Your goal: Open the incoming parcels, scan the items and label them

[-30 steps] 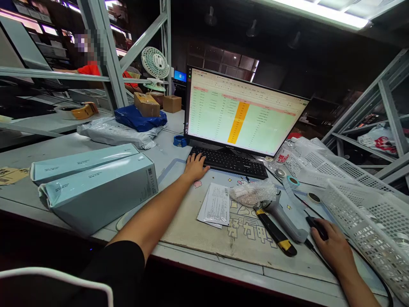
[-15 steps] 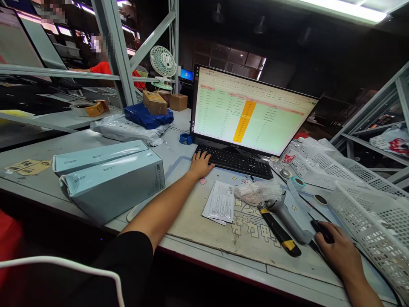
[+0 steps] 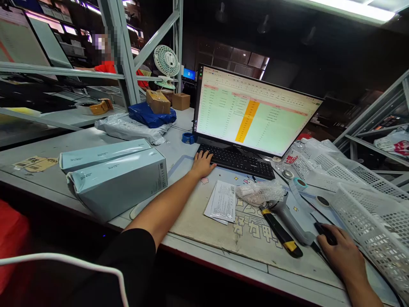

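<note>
The right hand lies cupped over the black mouse at lower right of the frame, its long axis pointing up-left toward the monitor. The left hand rests flat, fingers spread, on the keyboard at centre, its length running left-right along the worktop.

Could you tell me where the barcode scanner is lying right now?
The barcode scanner lies on the desk mat right of centre, between the utility knife and the right hand on the mouse.

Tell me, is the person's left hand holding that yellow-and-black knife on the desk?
No. The left hand rests on the keyboard, while the knife lies untouched on the mat.
</note>
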A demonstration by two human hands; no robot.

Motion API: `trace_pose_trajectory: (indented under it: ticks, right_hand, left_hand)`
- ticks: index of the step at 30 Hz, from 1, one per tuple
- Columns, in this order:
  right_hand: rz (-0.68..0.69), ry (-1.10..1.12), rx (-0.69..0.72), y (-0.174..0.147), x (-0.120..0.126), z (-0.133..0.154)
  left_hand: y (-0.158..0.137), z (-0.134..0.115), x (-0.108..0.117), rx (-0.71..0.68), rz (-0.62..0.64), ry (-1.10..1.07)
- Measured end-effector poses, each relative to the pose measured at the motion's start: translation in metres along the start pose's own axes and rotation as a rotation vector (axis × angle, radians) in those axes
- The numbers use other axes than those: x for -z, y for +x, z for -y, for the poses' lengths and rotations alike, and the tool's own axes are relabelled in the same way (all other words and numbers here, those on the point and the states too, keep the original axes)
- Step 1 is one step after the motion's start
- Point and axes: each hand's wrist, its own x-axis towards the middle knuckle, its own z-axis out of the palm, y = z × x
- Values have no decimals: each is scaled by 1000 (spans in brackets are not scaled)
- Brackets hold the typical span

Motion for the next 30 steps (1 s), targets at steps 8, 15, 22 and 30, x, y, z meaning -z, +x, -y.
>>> trace_pose_trajectory:
  ticks: [8, 15, 22, 30]
  right_hand:
    - [-15, 8, 2, 0, -3, -1]
    - [8, 75, 44, 8, -17, -21]
    - [-16, 126, 83, 10, -22, -25]
    - [-1, 160, 37, 12, -14, -14]
  left_hand:
    - [0, 1, 0, -2, -2, -3]
    - [0, 0, -1, -1, -22, 2]
    - [1, 1, -4, -2, -28, 2]
    - [-1, 0, -4, 0, -31, 2]
